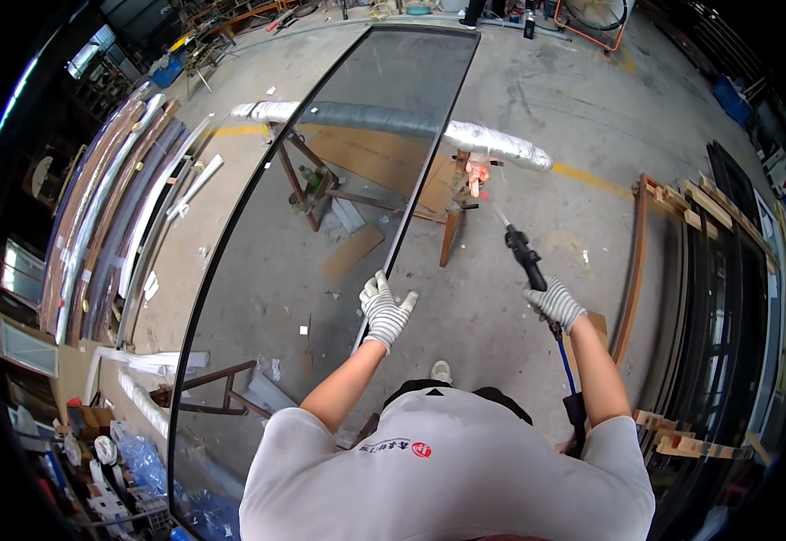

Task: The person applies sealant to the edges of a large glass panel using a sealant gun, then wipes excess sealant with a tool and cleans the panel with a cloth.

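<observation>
Gripping, in the grey-and-white-striped gloved right hand (555, 304), a slender black pale-nozzled tool (526, 256), pointed ahead and leftward; laying the matching spread-fingered left hand (387, 311) on the right edge of a long dark-framed see-through panel (257, 288), left of the grip

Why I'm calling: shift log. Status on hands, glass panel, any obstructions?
Left hand on edge of glass panel. Right hand gripping black tool. Beneath panel: wrapped crossbar, possible obstruction.

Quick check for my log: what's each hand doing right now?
Left hand: open, at the edge of the frame.
Right hand: closed, holding the black tool.
</observation>
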